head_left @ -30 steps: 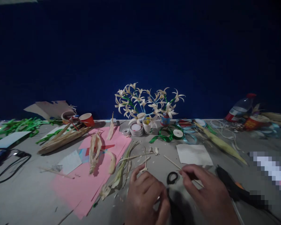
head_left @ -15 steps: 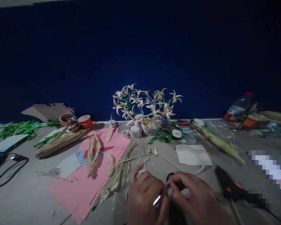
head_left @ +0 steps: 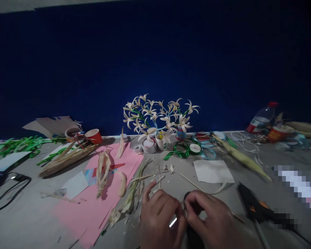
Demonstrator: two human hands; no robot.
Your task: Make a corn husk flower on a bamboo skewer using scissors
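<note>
My left hand is closed with the thumb and index finger pressed together and the little-finger side turned away; a shiny metallic spot shows near its fingers. Close beside it, my right hand pinches a small, thin pale strip between thumb and index finger. Most of that strip is hidden by the fingers. Under and between the hands lies a dark object, mostly covered. Beyond them are pale husk scraps and a thin pale stick.
Pink paper sheets with dried husks lie left. A black glue gun rests right, near a white paper. Behind stand husk flowers, ribbon rolls and a plastic bottle.
The fingertips of both hands have come slightly closer together, and less of the pale strip shows. The camera view has shifted a little; the things on the table have not moved.
</note>
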